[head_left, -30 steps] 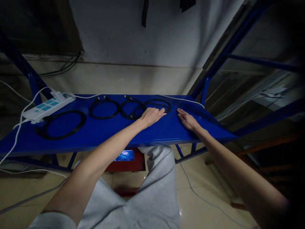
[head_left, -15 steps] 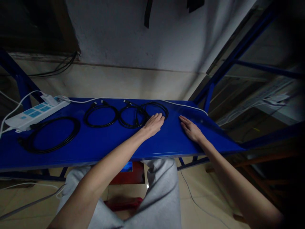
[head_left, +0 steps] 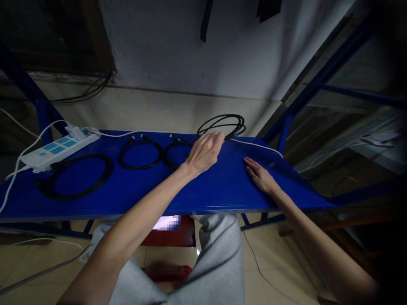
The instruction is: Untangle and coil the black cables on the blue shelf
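Observation:
My left hand (head_left: 204, 151) is closed on a coiled black cable (head_left: 224, 123) and holds the coil lifted above the far edge of the blue shelf (head_left: 143, 190). My right hand (head_left: 259, 173) lies flat on the shelf to the right, fingers stretched out, holding nothing. Three more coiled black cables rest on the shelf: a large one (head_left: 76, 178) at the left, a smaller one (head_left: 140, 153) in the middle, and one (head_left: 176, 154) partly hidden behind my left hand.
A white power strip (head_left: 54, 149) with a white cord sits at the shelf's far left. A thin white wire (head_left: 257, 145) runs along the back edge. Blue rack posts (head_left: 305, 91) stand at the right; a wall lies behind. My grey-clad legs are below the shelf.
My left hand closed on the rightmost cable coil and lifted it off the shelf, up and toward the back. My right hand stayed flat in place.

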Demonstrator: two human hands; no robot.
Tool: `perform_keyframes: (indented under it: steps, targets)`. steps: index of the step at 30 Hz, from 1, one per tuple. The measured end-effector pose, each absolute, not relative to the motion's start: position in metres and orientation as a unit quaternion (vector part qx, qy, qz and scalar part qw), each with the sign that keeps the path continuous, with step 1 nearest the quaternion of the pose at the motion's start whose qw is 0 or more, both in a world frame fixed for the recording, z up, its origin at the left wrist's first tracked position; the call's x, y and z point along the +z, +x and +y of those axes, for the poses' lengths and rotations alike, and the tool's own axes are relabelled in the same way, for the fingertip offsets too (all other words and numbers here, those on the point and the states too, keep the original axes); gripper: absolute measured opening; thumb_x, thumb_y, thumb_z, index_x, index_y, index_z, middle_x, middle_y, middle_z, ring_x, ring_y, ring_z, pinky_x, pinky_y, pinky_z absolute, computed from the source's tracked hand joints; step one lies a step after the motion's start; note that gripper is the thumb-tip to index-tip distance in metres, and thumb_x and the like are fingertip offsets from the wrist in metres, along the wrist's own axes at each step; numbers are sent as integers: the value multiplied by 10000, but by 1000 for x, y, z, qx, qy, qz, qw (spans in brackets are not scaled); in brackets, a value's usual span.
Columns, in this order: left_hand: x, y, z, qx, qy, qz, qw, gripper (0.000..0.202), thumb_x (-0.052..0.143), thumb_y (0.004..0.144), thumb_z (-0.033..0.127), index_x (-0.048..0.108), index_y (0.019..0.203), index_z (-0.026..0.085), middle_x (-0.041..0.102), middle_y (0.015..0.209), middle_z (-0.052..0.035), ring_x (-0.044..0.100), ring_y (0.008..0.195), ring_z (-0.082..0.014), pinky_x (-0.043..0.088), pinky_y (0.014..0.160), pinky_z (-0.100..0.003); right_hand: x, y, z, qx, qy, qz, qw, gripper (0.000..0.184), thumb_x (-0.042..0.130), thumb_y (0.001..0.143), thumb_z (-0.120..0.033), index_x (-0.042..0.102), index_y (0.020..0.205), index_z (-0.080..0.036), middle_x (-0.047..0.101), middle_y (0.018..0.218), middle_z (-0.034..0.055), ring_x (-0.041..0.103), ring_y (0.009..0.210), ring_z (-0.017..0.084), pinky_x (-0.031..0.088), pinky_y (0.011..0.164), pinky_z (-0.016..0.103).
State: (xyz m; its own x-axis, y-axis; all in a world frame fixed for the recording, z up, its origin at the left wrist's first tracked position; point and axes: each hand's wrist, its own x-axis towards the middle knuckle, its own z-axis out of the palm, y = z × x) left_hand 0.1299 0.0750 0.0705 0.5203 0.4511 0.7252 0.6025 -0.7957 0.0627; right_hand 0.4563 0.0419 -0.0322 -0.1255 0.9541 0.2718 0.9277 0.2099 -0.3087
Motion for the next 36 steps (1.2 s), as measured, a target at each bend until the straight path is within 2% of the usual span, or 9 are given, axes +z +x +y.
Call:
perform_keyframes:
  steps: [6,10,13,18,24,28,31,33,36]
  targets:
    - [109,3,52,-432,-837,-260,211,249,332,1047,247,559,1056,146,623,927,-101,623,885,-229,464,813,-390,-39,462,48,22,-624,-753,209,585,300,1016,-493,477,1494,-206,452,1558,97,415,1451,289,354,1221,502]
    - [102,-74,27,-341,-857,-284,263,245,367,1016,218,598,998,137,611,832,-93,592,774,-211,444,728,-358,-41,463,51,18,-627,-751,208,578,310,1007,-473,480,1489,-203,455,1554,105,425,1443,303,358,1216,513]
    - [73,-101,7,-238,-881,-324,248,303,323,1012,184,616,933,171,602,772,-76,570,721,-201,439,685,-345,-39,462,52,25,-629,-751,197,603,289,1007,-460,461,1499,-157,435,1563,138,391,1465,299,330,1233,492]
    - [24,-102,-15,-147,-885,-406,171,311,319,982,111,625,974,167,651,902,-106,618,830,-222,486,777,-367,-35,459,51,41,-642,-743,186,596,294,998,-436,439,1510,-169,422,1574,131,351,1489,278,294,1249,458]
    - [18,-67,-19,-101,-850,-501,132,268,376,941,72,586,1092,144,645,1023,-122,623,955,-250,495,870,-386,-32,455,50,48,-645,-740,186,580,305,992,-424,444,1503,-185,417,1578,127,344,1490,282,277,1252,462]
    - [17,-44,-14,-125,-828,-535,111,556,457,833,22,464,1386,73,598,1228,-190,598,1112,-272,500,939,-395,-35,457,52,41,-648,-737,188,585,313,983,-440,465,1469,-150,422,1566,168,381,1469,306,310,1234,479]
    - [11,-38,-9,-145,-820,-548,76,687,457,780,-12,400,1464,36,574,1247,-206,579,1155,-280,498,960,-405,-36,458,52,39,-653,-731,192,595,315,984,-459,456,1461,-132,425,1559,186,425,1440,324,338,1220,472]
    - [7,-40,-6,-167,-821,-544,54,636,432,820,2,433,1454,56,569,1240,-196,563,1176,-276,497,970,-411,-35,457,50,41,-656,-727,196,595,317,990,-471,426,1479,-150,428,1559,177,436,1432,322,341,1218,466]
    - [8,-56,-7,-211,-827,-520,44,502,391,957,136,463,1453,126,499,1373,-190,465,1320,-298,465,1046,-460,-33,455,46,41,-657,-725,204,606,325,994,-485,363,1514,-176,403,1578,164,412,1449,317,329,1223,468]
